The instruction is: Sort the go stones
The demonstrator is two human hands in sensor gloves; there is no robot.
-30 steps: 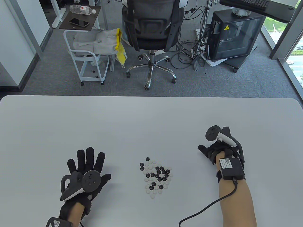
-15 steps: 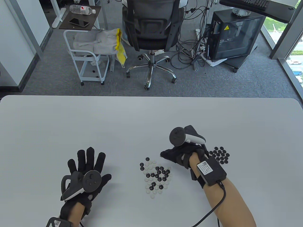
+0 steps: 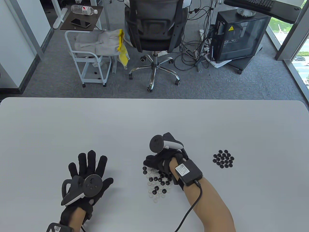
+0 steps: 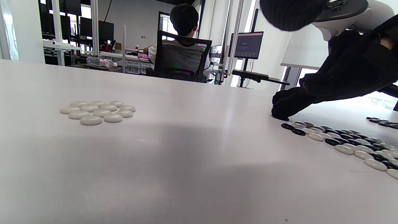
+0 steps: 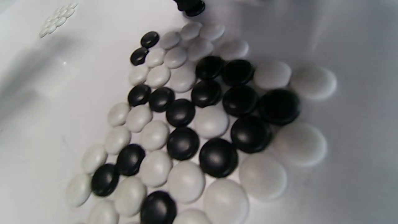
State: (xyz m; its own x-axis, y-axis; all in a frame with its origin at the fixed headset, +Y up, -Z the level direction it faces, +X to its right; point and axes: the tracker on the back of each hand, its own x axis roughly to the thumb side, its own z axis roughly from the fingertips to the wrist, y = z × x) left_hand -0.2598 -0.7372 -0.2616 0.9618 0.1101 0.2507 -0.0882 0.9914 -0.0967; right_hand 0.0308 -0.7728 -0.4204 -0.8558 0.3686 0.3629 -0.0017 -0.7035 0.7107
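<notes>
Stones of both colours lie in a mixed heap [image 3: 158, 182] at the middle of the counter [image 3: 154, 120]. The right hand [image 3: 161, 162] hovers over the heap's far edge, its fingers [image 4: 281, 110] curled down with the tips at the counter beside the outermost stones; whether they pinch one cannot be told. The left hand [image 3: 90, 177] lies flat, fingers spread, holding nothing. A sorted black group [image 3: 223, 159] sits to the right, and a white group [image 4: 98, 111] lies left of the heap.
</notes>
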